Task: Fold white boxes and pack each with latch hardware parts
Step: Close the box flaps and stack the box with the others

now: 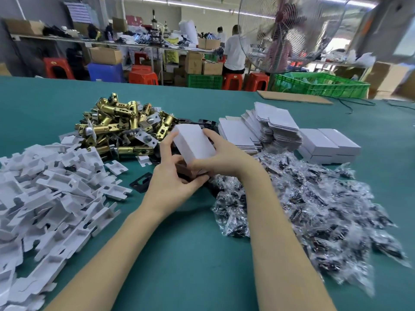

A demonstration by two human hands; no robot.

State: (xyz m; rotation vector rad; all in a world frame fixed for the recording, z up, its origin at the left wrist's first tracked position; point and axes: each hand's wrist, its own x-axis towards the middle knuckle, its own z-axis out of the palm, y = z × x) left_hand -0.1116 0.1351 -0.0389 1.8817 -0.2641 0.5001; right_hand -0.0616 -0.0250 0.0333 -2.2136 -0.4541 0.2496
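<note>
Hands at centre, above the green felt table (179, 254): left hand (173, 182) and right hand (221, 157) both grasp a small white folded cardboard box (194, 143), held tilted off the table. Beyond the grip and leftward: heap of brass latch bolts (121, 126). Left of it: white plastic insert trays (49, 187). Right of it: bagged black screws (314, 198), flat white box blanks (265, 129), closed white boxes (327, 144).
</note>
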